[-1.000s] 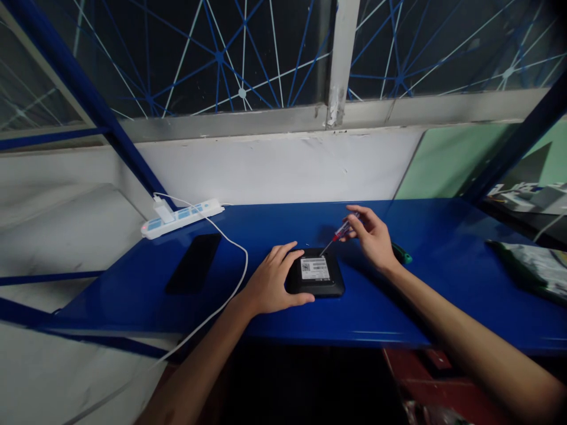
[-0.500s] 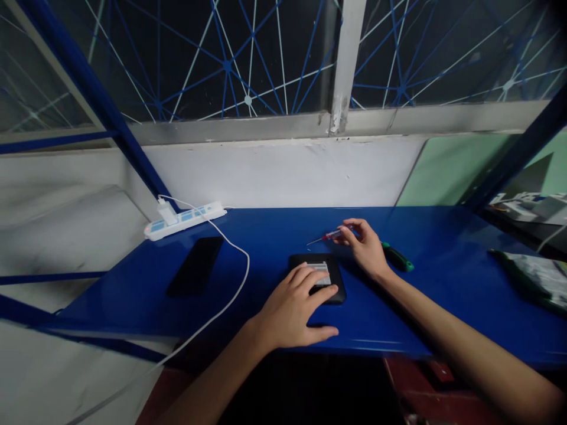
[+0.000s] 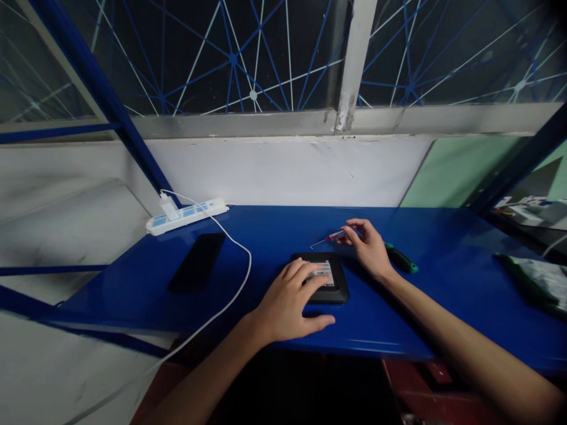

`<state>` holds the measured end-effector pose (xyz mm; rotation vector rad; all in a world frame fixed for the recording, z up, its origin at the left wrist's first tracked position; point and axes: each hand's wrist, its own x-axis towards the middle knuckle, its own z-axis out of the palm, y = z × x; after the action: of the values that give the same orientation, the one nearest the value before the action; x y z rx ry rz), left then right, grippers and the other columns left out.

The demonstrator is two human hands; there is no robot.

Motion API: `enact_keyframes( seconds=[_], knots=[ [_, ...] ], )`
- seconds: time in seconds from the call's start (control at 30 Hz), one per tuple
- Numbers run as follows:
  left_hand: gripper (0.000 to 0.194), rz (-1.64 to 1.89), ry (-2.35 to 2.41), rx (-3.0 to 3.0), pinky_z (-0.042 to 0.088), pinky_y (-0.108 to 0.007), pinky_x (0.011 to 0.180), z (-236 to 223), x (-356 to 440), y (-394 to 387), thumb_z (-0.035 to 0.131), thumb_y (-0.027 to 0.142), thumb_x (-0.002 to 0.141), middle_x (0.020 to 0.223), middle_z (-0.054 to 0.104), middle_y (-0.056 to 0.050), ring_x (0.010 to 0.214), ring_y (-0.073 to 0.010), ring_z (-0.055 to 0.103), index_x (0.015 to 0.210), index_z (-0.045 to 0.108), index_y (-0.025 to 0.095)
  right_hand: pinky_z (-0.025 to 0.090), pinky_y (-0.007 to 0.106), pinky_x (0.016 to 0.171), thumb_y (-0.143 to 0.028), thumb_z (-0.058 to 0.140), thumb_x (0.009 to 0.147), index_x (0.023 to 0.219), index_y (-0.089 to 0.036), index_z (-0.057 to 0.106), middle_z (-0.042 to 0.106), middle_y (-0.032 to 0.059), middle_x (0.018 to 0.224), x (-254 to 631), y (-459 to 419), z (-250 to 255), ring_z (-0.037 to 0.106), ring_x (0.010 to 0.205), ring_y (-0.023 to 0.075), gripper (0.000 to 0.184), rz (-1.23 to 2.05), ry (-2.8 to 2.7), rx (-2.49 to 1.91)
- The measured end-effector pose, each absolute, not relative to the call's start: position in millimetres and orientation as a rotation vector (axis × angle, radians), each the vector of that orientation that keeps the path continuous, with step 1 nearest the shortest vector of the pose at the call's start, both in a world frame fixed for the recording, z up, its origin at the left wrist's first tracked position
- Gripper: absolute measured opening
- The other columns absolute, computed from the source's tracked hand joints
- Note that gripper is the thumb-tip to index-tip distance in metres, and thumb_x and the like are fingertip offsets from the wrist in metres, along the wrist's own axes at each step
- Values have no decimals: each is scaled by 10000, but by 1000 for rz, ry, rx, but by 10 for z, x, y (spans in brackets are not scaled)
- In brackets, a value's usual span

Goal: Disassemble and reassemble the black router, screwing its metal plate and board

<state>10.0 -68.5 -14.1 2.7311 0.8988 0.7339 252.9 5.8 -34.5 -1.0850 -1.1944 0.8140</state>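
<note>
My left hand [image 3: 290, 304] lies over a flat black box-shaped device [image 3: 339, 289] with a white printed label [image 3: 326, 273]. Its fingers are spread across the label and cover part of it, and the thumb sticks out over the blue table. Between the fingertips of my right hand [image 3: 367, 248] is a small screwdriver [image 3: 335, 235] with a clear and red handle. The thin shaft points left and down to the tabletop behind the device. At its tip shows a tiny light piece [image 3: 312, 248], too small to make out. A green-and-black handled tool [image 3: 401, 258] lies beside my right wrist.
On the blue table [image 3: 266, 230], a black phone-like slab [image 3: 197, 262] lies to the left. Behind it is a white power strip [image 3: 188, 217] with a plugged-in charger, whose white cable [image 3: 249, 260] loops across the table. A plastic bag [image 3: 538, 280] lies at the far right.
The view has shifted slightly, so things appear a little further right. The screwdriver tip now appears to meet the tiny light piece, which showed just apart from it before. My left hand has drawn back slightly.
</note>
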Motion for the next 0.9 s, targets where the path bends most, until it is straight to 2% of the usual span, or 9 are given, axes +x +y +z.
enact_keyframes(
  seconds=[0.1,0.17,0.4,0.57,0.7,0.9],
  knots=[
    [616,767,1005,2654,421,-556,1108,-125,-51,-628,803,432,780,1386,563,-121,1260,-341,521,1303,564,211,628,377,764,-538,743,804,1047,-235,596,668,27,992,2524,45,-321,736,727,175,415,819,-1172,-1067],
    [632,794,1072,2583,446,-563,1085,-136,-143,-586,789,415,785,1384,557,-137,1277,-352,516,1323,531,208,629,386,782,-539,747,801,1048,-239,601,672,23,979,2520,33,-301,737,740,180,415,833,-1153,-1051],
    [809,708,1192,2435,376,-588,1154,-212,-157,-545,785,499,779,1509,442,-195,1412,-373,407,1417,407,175,632,407,822,-508,800,760,1035,-262,654,691,-4,915,2451,-50,-223,735,774,187,397,1039,-1054,-959],
    [908,639,1194,2431,342,-606,1173,-198,-129,-545,825,532,730,1518,446,-189,1423,-384,398,1443,383,186,626,369,778,-481,819,753,1054,-257,673,704,-19,829,2394,-114,-201,722,699,164,403,1215,-1071,-927],
    [921,645,1184,2442,352,-595,1168,-213,-137,-536,831,530,726,1516,449,-184,1420,-380,403,1453,375,194,624,344,764,-488,829,737,1044,-259,680,700,-24,838,2368,-146,-194,726,708,160,411,1252,-1096,-922],
    [899,656,1153,2468,359,-614,1149,-210,-135,-540,822,505,746,1507,450,-194,1411,-385,412,1455,362,197,638,389,754,-529,827,717,1028,-251,674,725,-1,830,2346,-175,-139,735,711,192,444,1243,-1128,-959]
  ],
)
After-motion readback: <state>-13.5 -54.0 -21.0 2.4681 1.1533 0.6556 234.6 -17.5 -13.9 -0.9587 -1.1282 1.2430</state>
